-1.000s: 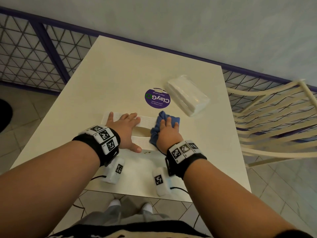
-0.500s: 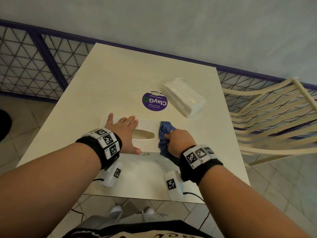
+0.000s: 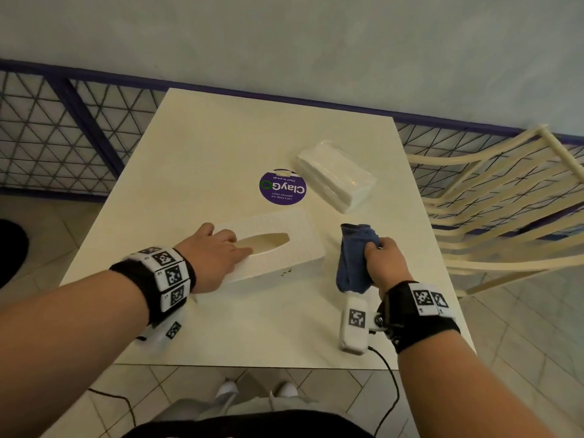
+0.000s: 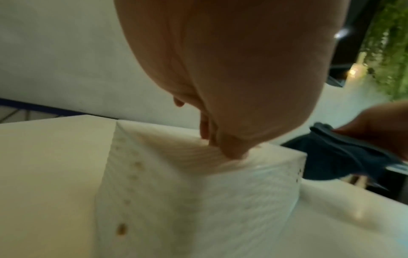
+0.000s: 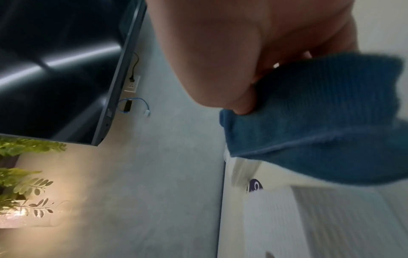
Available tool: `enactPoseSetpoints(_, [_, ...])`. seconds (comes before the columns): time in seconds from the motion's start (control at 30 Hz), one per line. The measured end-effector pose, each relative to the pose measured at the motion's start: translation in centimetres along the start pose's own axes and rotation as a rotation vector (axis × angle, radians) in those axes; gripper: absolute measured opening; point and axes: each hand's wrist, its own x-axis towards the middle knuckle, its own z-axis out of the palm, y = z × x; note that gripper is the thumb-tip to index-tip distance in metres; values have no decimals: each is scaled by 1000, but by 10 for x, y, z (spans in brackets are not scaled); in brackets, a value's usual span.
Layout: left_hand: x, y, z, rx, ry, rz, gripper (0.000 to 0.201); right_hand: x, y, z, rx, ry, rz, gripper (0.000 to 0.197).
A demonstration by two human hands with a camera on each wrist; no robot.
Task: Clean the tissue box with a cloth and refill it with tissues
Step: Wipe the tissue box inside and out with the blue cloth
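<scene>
The white tissue box (image 3: 278, 248) lies near the table's (image 3: 221, 147) front edge. The left hand (image 3: 211, 257) rests on its top, fingers together. The right hand (image 3: 384, 263), just beside the box, grips a bunched blue cloth (image 3: 355, 260) with curled fingers. A tissue pack (image 3: 336, 178) lies toward the table's far right corner.

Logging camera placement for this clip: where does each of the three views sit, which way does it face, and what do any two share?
Head: worn on the head, looking down at the table, tissue box and tissue pack; both forearms show.
Left wrist: under the left hand, looking along the fingers resting on the box.
Right wrist: under the right hand, looking along the fingers gripping the blue cloth.
Shared: cloth and box appear in all three.
</scene>
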Motion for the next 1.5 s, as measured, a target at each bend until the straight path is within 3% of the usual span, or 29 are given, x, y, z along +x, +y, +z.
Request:
enactPoseSetpoints(0.1, [6, 21, -6, -8, 15, 81, 58, -1, 11, 10, 194, -44, 80, 31])
enactPoseSetpoints(0.23, [18, 42, -10, -135, 0, 121, 67, -7, 20, 7, 379, -62, 75, 19])
enactPoseSetpoints(0.37, [29, 41, -25, -479, -81, -33, 63, -22, 18, -10, 575, -88, 29, 16])
enactPoseSetpoints(0.6, [47, 2, -66, -747, 61, -185, 50, -46, -11, -4, 739, -157, -209, 26])
enactPoseSetpoints(0.7, [51, 0, -92, -916, 211, -212, 50, -63, -34, 20, 661, -334, -412, 43])
enactPoseSetpoints(0.77, [53, 3, -104, -980, 252, -212, 49, -70, -42, 44, 348, -497, -570, 61])
enactPoseSetpoints(0.83, [52, 5, -109, -1018, 252, -202, 48, -70, -49, 60, 62, -509, -642, 72])
enactPoseSetpoints(0.87, [50, 6, -109, -1027, 262, -199, 48, -65, -53, 62, 27, -475, -662, 73])
enactPoseSetpoints(0.97, [38, 5, -108, -1043, 296, -175, 48, -38, -72, 48, 17, -311, -690, 68])
enactPoseSetpoints(1.13, [26, 16, -103, -1130, 298, -179, 47, 15, -99, 18, 42, -119, -443, 65])
enactPoseSetpoints(1.3, [34, 11, -106, -1270, 370, -227, 47, -26, -83, 58, 126, -252, -610, 74])
enactPoseSetpoints(1.4, [32, 7, -109, -1196, 371, -263, 47, -66, -51, 77, 157, -345, -712, 78])
enactPoseSetpoints(1.5, [26, 8, -111, -1134, 373, -217, 48, -57, -49, 72, 170, -330, -731, 75])
